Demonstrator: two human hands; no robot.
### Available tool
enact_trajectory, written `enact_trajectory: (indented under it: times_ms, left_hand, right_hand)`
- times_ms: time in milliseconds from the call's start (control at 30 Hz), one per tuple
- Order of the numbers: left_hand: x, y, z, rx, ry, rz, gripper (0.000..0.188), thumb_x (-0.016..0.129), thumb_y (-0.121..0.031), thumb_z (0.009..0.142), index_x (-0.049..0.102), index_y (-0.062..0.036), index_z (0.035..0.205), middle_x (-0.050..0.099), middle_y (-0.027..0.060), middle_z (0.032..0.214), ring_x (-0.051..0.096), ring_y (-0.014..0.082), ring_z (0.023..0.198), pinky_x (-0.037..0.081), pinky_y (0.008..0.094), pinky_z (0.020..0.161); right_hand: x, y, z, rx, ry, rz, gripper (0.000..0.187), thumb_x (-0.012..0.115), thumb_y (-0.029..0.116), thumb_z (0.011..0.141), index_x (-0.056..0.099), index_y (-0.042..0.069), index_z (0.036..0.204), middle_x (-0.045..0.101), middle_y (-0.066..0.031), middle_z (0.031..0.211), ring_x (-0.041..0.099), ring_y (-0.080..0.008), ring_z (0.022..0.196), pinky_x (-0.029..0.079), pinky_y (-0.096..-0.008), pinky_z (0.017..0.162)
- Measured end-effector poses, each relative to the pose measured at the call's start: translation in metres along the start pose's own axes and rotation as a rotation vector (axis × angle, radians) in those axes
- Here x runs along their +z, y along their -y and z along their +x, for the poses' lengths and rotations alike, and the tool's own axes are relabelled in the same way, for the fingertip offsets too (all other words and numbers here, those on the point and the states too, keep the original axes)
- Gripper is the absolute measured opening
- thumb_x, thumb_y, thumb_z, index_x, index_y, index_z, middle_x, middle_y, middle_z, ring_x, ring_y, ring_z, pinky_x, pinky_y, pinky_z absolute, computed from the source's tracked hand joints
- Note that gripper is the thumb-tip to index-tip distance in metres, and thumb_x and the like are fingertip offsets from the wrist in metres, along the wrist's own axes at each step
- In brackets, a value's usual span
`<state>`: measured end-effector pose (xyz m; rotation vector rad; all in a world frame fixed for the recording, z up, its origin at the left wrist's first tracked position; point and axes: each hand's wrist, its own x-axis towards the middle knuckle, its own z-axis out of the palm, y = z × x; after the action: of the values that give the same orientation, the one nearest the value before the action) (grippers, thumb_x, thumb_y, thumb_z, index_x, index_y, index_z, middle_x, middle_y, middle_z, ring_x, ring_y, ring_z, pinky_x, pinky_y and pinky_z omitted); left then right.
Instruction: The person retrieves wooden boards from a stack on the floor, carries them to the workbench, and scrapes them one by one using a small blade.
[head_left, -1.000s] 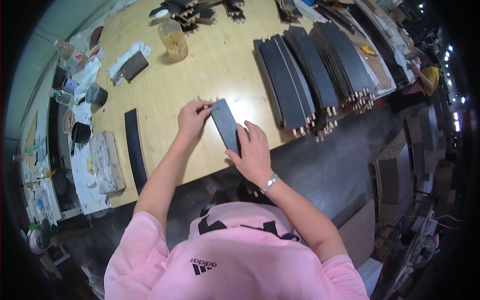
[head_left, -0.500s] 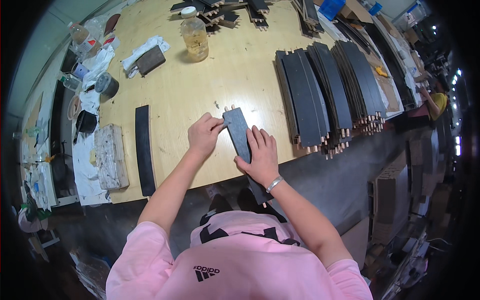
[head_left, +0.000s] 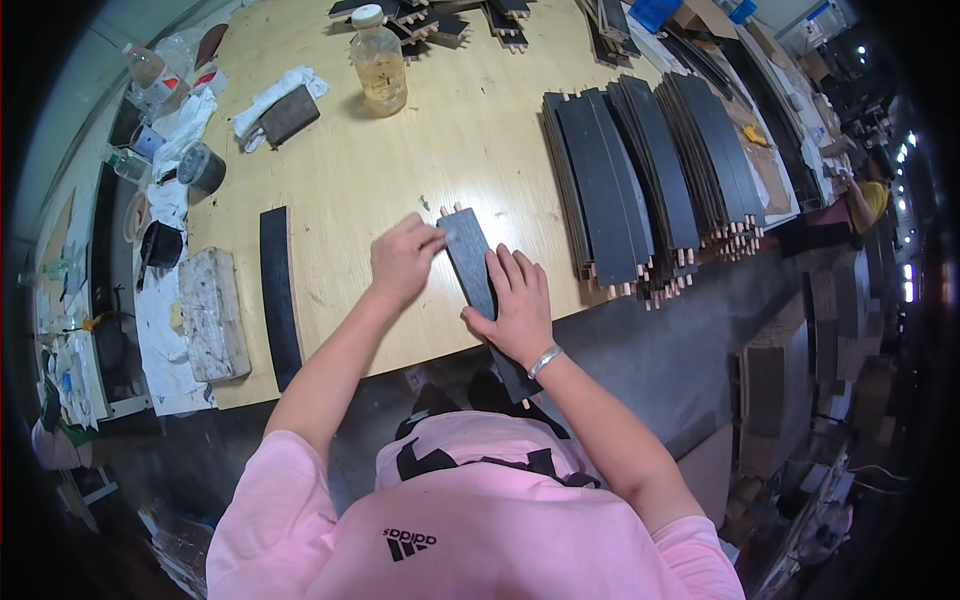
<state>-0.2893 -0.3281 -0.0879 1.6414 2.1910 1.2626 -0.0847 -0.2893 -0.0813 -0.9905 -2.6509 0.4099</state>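
Observation:
A dark, narrow wooden slat with light wooden dowels at its ends lies aslant before me, its near end over the table edge. My right hand holds it midway, thumb across the slat and fingers along its right side. At the far end, my left hand is closed in a pinch near the slat's left edge. What the pinch holds, if anything, is hidden and blurred. Another dark slat lies apart on the left.
Stacks of dark slats stand on the table's right side. A jar of yellowish liquid, a dark block on a cloth, and a stained pale block are farther left. Another person is at far right.
My left hand has shifted slightly at the slat's far end and stays pinched. My right hand keeps its hold. The whole view has moved slightly.

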Motion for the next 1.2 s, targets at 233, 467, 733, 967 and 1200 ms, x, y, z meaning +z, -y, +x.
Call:
enact_trajectory:
  times_ms: [233, 467, 733, 967, 1200]
  left_hand:
    - [0.002, -0.006, -0.020, 0.036, 0.131, -0.040, 0.007, 0.071, -0.018, 0.079, 0.072, -0.0106, 0.080, 0.057, 0.0065, 0.073, 0.061, 0.0261, 0.066, 0.047, 0.0370, 0.057]
    - [0.000, 0.008, -0.001, -0.040, 0.058, -0.026, 0.011, 0.073, -0.006, 0.075, 0.073, -0.0076, 0.086, 0.057, 0.0069, 0.071, 0.061, 0.0214, 0.066, 0.047, 0.0310, 0.060]
    - [-0.028, 0.023, -0.019, -0.255, 0.041, -0.461, 0.011, 0.066, 0.000, 0.081, 0.072, -0.0016, 0.090, 0.061, 0.0078, 0.077, 0.059, 0.0169, 0.072, 0.045, 0.0278, 0.065]
    - [-0.062, 0.031, -0.059, -0.398, -0.071, -0.557, 0.011, 0.064, 0.002, 0.085, 0.070, 0.0007, 0.094, 0.058, 0.0020, 0.080, 0.052, 0.0080, 0.070, 0.040, 0.0221, 0.062]
    - [-0.079, 0.020, -0.087, -0.457, -0.135, -0.402, 0.011, 0.068, 0.001, 0.082, 0.070, -0.0026, 0.092, 0.059, 0.0007, 0.079, 0.053, 0.0076, 0.067, 0.041, 0.0231, 0.059]
  right_hand:
    - [0.000, -0.001, -0.001, 0.016, 0.014, -0.004, 0.084, 0.069, 0.046, 0.076, 0.041, 0.002, 0.142, 0.043, -0.0191, 0.144, 0.039, -0.0368, 0.131, 0.026, -0.0526, 0.111]
    - [-0.001, 0.000, 0.002, -0.022, -0.047, -0.016, 0.084, 0.072, 0.039, 0.072, 0.042, 0.000, 0.139, 0.047, -0.0183, 0.140, 0.041, -0.0386, 0.127, 0.031, -0.0504, 0.108]
    - [-0.023, -0.004, 0.029, -0.268, 0.194, 0.219, 0.071, 0.066, 0.014, 0.065, 0.051, 0.010, 0.135, 0.052, -0.0092, 0.138, 0.046, -0.0371, 0.123, 0.036, -0.0446, 0.107]
    - [-0.020, 0.029, 0.053, -0.507, 0.396, 0.240, 0.068, 0.062, 0.003, 0.062, 0.056, 0.012, 0.129, 0.058, -0.0035, 0.132, 0.051, -0.0280, 0.119, 0.036, -0.0412, 0.105]
    - [0.003, 0.029, 0.073, -0.623, 0.269, 0.396, 0.021, 0.064, 0.010, 0.070, 0.070, 0.007, 0.090, 0.061, -0.0080, 0.120, 0.053, -0.0254, 0.115, 0.036, -0.0448, 0.102]
